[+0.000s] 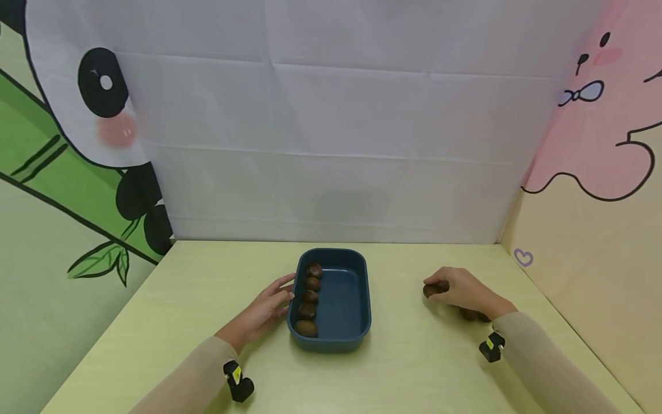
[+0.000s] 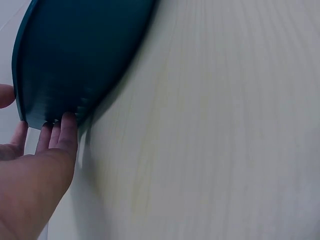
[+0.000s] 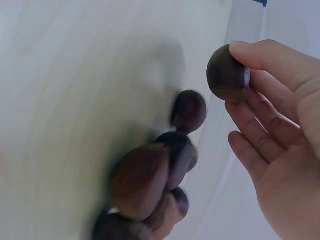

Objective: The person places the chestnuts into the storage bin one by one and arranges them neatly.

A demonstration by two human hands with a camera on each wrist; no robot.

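Note:
A dark blue rectangular tray point(image 1: 343, 305) stands on the table, with a row of several brown chestnuts point(image 1: 309, 297) along its left inner side. My left hand point(image 1: 266, 307) is at the tray's left wall. In the left wrist view its fingertips point(image 2: 69, 122) rest against the outside of the tray, the fingers fairly straight. To the right of the tray, my right hand point(image 1: 460, 290) pinches a chestnut point(image 3: 227, 74) between thumb and fingers, raised above the table. Several loose chestnuts point(image 3: 140, 182) lie on the table by that hand, partly hidden by it in the head view.
The pale wooden table point(image 1: 398, 368) meets a white cloth screen point(image 1: 341, 126) at its far edge. A panda-painted wall point(image 1: 57, 213) rises on the left, a pink-painted wall point(image 1: 595, 241) on the right. Each wrist carries a small black camera.

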